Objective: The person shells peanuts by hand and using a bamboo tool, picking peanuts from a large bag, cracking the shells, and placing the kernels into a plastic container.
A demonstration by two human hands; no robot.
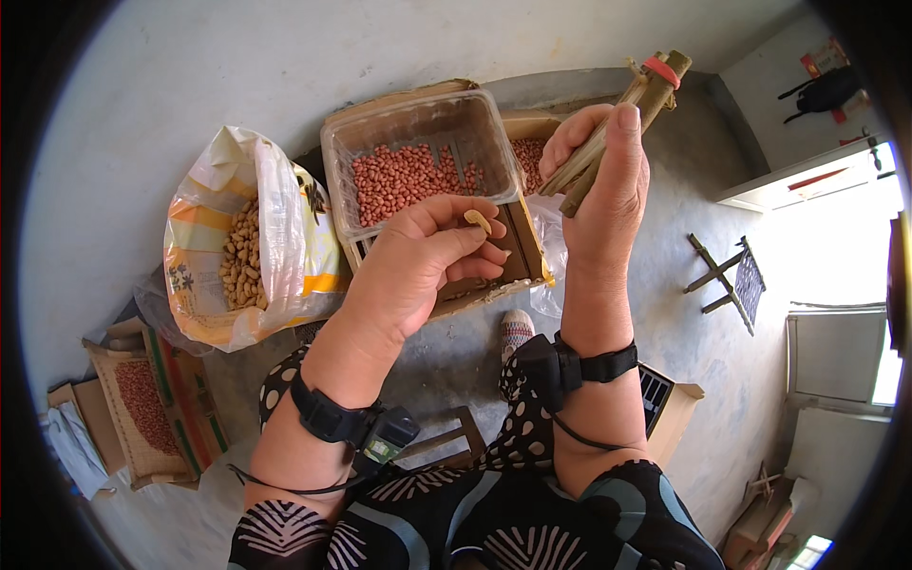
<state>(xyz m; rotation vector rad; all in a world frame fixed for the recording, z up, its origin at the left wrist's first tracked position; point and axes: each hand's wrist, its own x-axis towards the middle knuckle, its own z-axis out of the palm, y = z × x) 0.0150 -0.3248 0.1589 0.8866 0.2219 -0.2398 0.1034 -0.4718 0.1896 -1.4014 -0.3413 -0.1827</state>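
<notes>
Between the thumb and index finger of my left hand (434,249) is an unshelled peanut (477,221), above the near edge of a clear plastic tub (420,117). Red-skinned shelled peanuts (399,178) cover part of the tub's bottom. My right hand (605,171) grips a tool of wooden sticks (645,92), bound near its far end with a red band; its lower end points toward the tub's right side. The tub rests on a cardboard box (527,239). A plastic woven sack (274,228) at the left holds peanuts in their shells (244,256).
More red peanuts (529,160) lie in a box behind the tub's right side. Another box of red peanuts (146,406) stands at lower left. A folding stool (730,278) is on the concrete floor at right. A wall (271,64) runs behind the boxes.
</notes>
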